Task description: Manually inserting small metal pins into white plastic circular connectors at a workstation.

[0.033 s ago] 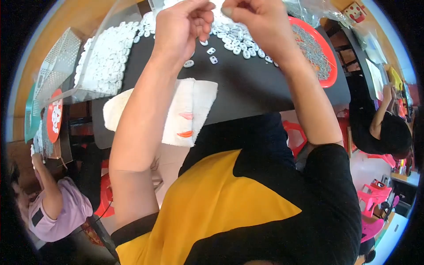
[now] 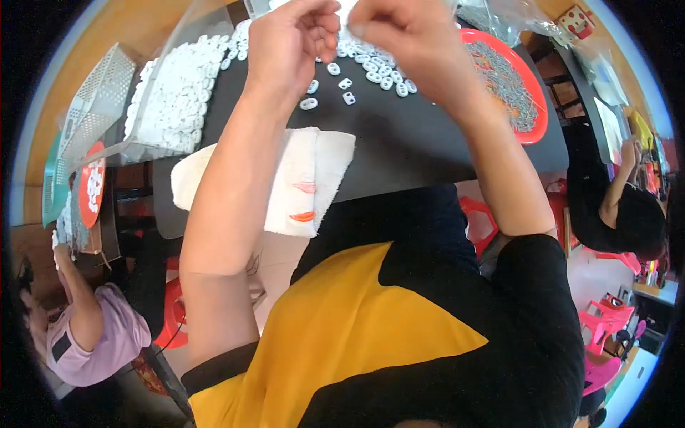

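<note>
At the far side of the black table, my left hand (image 2: 289, 53) is raised with its fingers curled. Close beside it is my right hand (image 2: 410, 46), thumb and fingers pinched together and slightly blurred. Whatever either hand grips is too small or hidden to make out. Beneath and beyond them spreads a pile of white oval two-holed pieces (image 2: 382, 71). Several loose ones, such as this white piece (image 2: 308, 104), lie nearer me. To the right stands a red tray (image 2: 540, 107) filled with small metal pins or screws (image 2: 510, 89).
A clear bin (image 2: 110, 151) of white pieces is at left. A folded cream cloth (image 2: 296, 164) hangs over the table's near edge (image 2: 399, 187). Plastic bags (image 2: 506, 21) lie at far right. Other people sit at left, in a lilac shirt (image 2: 100, 339), and at right, in black (image 2: 635, 214).
My right hand has shifted a little to the left, toward my left hand. My left hand stays nearly in place, and the whole view has moved slightly.
</note>
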Demonstrator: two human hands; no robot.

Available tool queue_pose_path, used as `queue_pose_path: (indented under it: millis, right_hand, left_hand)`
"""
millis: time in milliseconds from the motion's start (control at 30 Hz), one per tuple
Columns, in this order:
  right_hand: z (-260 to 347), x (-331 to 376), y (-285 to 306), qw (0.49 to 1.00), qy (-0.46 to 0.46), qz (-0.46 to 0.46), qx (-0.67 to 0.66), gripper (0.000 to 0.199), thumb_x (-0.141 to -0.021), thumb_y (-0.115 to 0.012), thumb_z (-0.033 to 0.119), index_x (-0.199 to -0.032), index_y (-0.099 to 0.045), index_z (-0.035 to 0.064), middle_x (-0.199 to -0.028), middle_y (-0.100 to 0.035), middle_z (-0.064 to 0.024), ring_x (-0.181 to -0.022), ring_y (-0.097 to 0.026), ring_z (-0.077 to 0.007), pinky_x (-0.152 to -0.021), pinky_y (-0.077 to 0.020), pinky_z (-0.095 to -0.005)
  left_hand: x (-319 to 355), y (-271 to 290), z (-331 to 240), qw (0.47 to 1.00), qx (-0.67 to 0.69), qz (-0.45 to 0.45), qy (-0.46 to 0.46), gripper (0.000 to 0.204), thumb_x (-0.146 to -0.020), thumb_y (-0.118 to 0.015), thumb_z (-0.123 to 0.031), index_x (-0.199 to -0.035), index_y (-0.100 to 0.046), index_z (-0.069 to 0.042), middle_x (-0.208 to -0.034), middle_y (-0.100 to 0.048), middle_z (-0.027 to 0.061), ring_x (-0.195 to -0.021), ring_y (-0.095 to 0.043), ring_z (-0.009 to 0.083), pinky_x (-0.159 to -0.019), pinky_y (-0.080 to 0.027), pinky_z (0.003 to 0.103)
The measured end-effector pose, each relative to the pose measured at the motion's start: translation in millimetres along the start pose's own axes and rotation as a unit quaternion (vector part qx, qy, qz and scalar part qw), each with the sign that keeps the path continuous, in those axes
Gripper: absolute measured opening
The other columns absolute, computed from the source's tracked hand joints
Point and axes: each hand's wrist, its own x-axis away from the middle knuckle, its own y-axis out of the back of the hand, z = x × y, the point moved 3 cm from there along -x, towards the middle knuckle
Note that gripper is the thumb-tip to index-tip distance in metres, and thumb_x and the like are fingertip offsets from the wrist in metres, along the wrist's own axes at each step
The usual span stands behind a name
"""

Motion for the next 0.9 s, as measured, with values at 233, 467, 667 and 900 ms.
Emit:
queue_pose_path:
  millis: [233, 467, 667, 900]
  right_hand:
    - [48.6, 56.5, -91.5, 0.945, 0.264, 0.19, -0.012, 0.01, -0.073, -0.061, 0.008, -0.082, -0.056, 0.006, -0.085, -0.055, -0.0056, -0.084, -0.054, -0.0258, -0.071, -0.044, -0.035]
    - [38.0, 74.6, -89.4, 0.973, 0.184, 0.133, 0.034, 0.011, -0.07, -0.062, 0.008, -0.08, -0.056, 0.0068, -0.088, -0.055, -0.0037, -0.092, -0.053, -0.0227, -0.073, -0.0428, -0.0336]
    - [43.6, 83.1, -87.8, 0.985, 0.138, 0.094, 0.052, 0.011, -0.069, -0.062, 0.007, -0.08, -0.058, 0.0071, -0.09, -0.055, -0.0036, -0.094, -0.053, -0.023, -0.073, -0.0432, -0.0337]
    - [41.6, 87.1, -88.2, 0.987, 0.133, 0.074, 0.055, 0.011, -0.069, -0.063, 0.007, -0.079, -0.059, 0.0067, -0.091, -0.054, -0.0044, -0.094, -0.053, -0.0235, -0.072, -0.0435, -0.0343]
  left_hand:
    - [-14.3, 28.4, -16.4, 0.997, 0.07, -0.012, 0.026, 0.022, -0.089, -0.057, -0.024, -0.08, -0.058, -0.004, -0.067, -0.058, 0.0057, -0.054, -0.052, 0.0163, -0.05, -0.041, 0.028]
    - [26.0, 21.8, -21.4, 0.988, -0.147, -0.039, 0.029, 0.014, -0.079, -0.066, -0.009, -0.07, -0.062, 0.001, -0.061, -0.058, 0.0055, -0.048, -0.051, 0.011, -0.04, -0.034, 0.024]
    - [72.5, 35.1, 3.7, 0.781, -0.605, -0.069, -0.142, 0.029, -0.069, -0.077, -0.016, -0.084, -0.061, 0.004, -0.075, -0.063, 0.0117, -0.067, -0.061, 0.0252, -0.062, -0.049, 0.035]
    - [62.6, 16.2, 3.2, 0.651, -0.758, -0.035, 0.005, 0.043, -0.072, -0.077, -0.027, -0.098, -0.058, 0.002, -0.084, -0.065, 0.0205, -0.085, -0.064, 0.0338, -0.073, -0.048, 0.042]
